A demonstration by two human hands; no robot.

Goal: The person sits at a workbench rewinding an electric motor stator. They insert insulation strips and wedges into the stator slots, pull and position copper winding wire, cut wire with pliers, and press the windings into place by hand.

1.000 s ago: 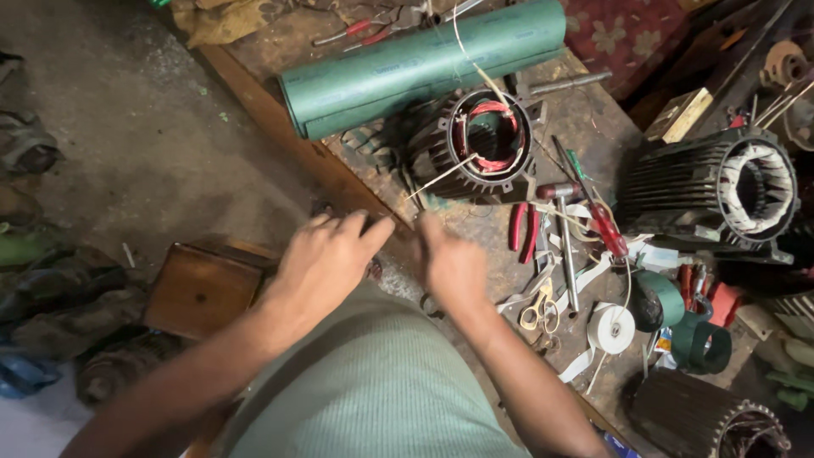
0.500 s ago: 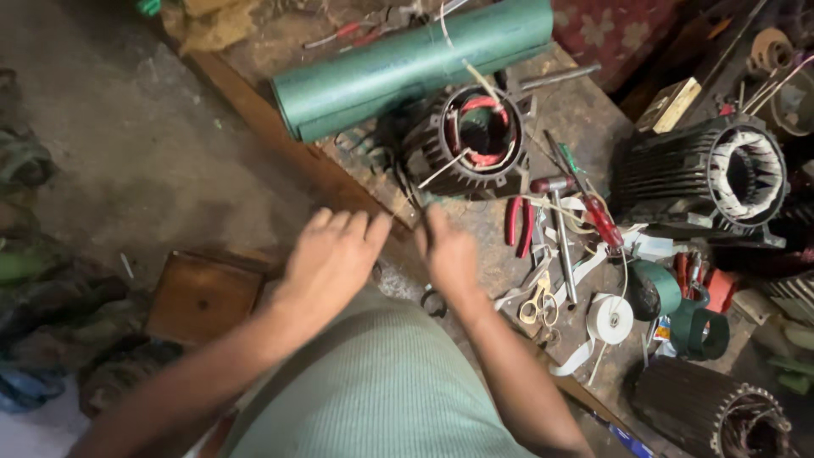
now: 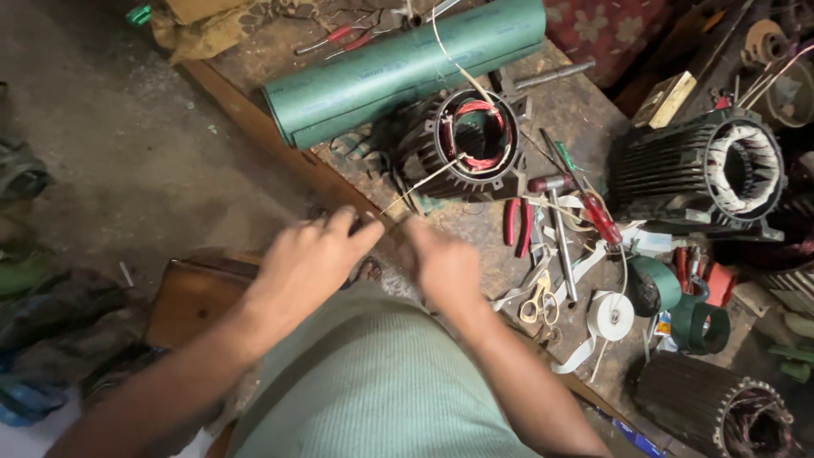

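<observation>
Cluttered across the tabletop, we note tools and motor parts, with the finned stator as our landmark. Both hands sit below it at the near edge: we keep the left hand and right hand pinched on a pale cord that runs taut up into the stator bore, presumably for tension on the red windings. Above the stator lies a rolled green sheet. Right of it lie red-handled pliers, a hammer and scissors, crowding that side. Left of the stator the edge drops to bare floor, where we see open room
</observation>
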